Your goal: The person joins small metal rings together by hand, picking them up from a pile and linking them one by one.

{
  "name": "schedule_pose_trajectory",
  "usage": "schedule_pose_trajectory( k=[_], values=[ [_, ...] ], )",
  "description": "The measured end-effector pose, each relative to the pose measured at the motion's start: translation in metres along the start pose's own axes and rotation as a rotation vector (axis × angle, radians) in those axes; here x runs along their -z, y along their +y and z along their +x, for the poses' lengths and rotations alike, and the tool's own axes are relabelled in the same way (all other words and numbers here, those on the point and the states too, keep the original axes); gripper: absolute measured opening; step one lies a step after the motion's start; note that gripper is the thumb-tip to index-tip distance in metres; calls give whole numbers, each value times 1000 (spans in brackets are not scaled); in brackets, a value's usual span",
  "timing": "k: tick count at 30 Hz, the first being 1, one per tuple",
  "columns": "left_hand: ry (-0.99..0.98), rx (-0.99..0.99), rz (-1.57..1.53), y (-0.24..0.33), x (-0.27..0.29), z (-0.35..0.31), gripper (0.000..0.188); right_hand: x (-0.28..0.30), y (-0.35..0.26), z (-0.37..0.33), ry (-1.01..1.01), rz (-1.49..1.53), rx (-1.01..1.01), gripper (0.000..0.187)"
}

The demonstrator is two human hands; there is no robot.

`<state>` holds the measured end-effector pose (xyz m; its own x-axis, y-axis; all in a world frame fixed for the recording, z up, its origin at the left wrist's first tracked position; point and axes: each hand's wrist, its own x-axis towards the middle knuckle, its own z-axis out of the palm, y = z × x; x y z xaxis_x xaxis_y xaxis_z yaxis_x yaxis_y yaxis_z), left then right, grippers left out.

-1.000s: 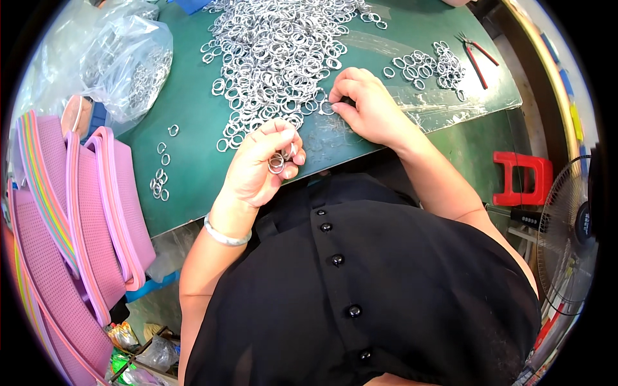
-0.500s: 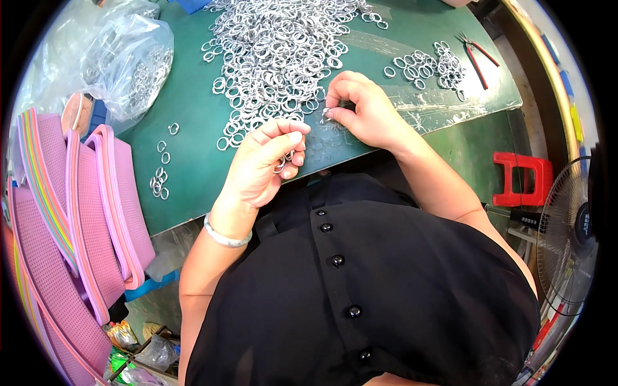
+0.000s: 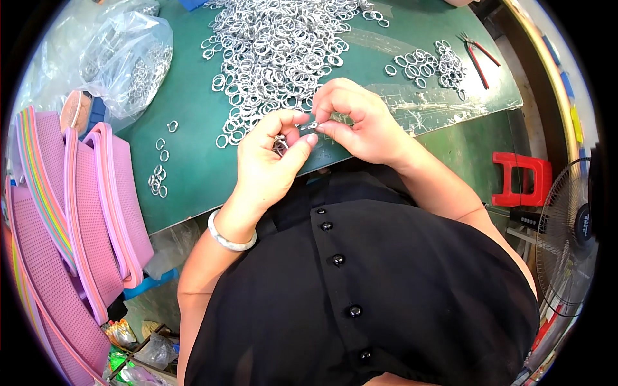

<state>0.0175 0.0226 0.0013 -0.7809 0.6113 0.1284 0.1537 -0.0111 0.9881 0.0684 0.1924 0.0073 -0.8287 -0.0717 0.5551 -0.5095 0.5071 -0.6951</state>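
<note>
A large pile of silver metal rings [image 3: 277, 58] covers the middle of the green table [image 3: 193, 96]. At the near edge of that pile, my left hand [image 3: 267, 154] is curled around a few metal rings [image 3: 280, 145] in its palm. Its thumb and forefinger tips reach toward a small silver ring [image 3: 313, 125], seen nearly edge-on. My right hand [image 3: 360, 122] pinches this ring between thumb and forefinger. Both hands' fingertips almost meet over the table's front part. Whether the left fingertips touch the ring too is too small to make out.
Several loose rings [image 3: 159, 174] lie at the left, below a clear plastic bag [image 3: 129, 64] of rings. Smaller ring clusters [image 3: 428, 67] and red-handled pliers [image 3: 477, 61] are at the right. Pink baskets [image 3: 96, 212] stand left; a red stool [image 3: 521, 179] and fan [image 3: 566, 225] right.
My left hand has turned and risen slightly, its thumb and forefinger now extended toward the right hand. My right hand has moved a little left, bringing the pinched ring close to the left fingertips.
</note>
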Motion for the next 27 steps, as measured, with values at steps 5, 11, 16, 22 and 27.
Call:
schedule_pose_trajectory(
  k=[5, 11, 16, 22, 27],
  values=[
    [22, -181, 270, 6, -2, -1, 13, -2, -5, 0, -27, -82, 47, 18],
    [29, -258, 332, 4, 1, -1, 8, -1, -5, -2, -9, -87, 26, 18],
    [54, 243, -197, 7, 1, -3, 6, -1, -2, -3, 10, 17, -73, 19],
    [-21, 589, -755, 5, 16, 8, 11, 4, -3, -2, 37, 6, -116, 14],
    [-13, 615, -799, 2, 16, 8, 12, 3, -1, -2, 27, -18, -111, 13]
  ],
)
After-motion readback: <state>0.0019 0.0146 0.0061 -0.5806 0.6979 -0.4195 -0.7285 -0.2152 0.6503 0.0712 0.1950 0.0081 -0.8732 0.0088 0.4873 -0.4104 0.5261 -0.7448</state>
